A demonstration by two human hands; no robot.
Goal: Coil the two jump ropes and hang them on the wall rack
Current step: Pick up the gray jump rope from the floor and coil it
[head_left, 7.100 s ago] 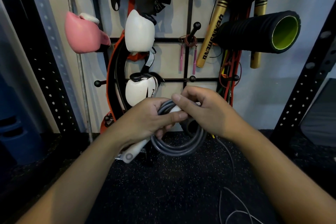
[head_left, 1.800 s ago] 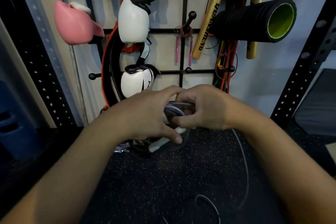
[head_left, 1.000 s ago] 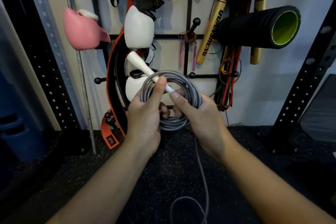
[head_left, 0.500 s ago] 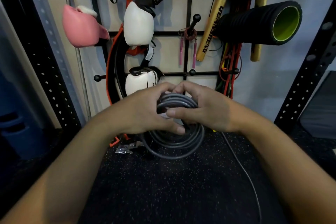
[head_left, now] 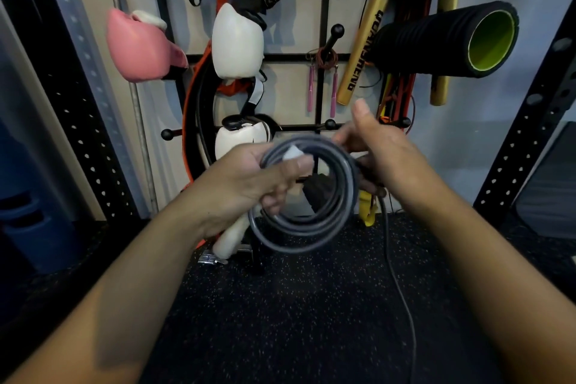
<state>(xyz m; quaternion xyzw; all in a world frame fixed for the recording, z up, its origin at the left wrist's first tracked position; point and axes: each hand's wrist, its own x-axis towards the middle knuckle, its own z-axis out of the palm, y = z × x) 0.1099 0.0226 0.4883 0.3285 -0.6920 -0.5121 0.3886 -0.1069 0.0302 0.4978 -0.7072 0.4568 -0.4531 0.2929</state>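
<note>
left hand [head_left: 249, 181]: I have it clamped on the grey rope coil [head_left: 307, 196], thumb pinning the loops over a white handle [head_left: 229, 241] that sticks out below my palm.
right hand [head_left: 378, 150]: at the coil's right edge, thumb raised; fingers sit behind the loops, so I can't tell whether they grip the strand.
coil location: held in the air in front of the wall rack [head_left: 322, 78], above the black speckled floor [head_left: 296, 321].
loose tail [head_left: 402, 290]: one thin strand runs from my right hand down to the floor and out of frame. Not wound in yet.
rope one: pink-handled rope [head_left: 324, 72] already hangs bundled on a rack peg; looks done.
remaining: my read is wind in the tail, secure the coil, hang it on a free peg [head_left: 329, 125].
progress: roughly two thirds, judging by this layout.
</note>
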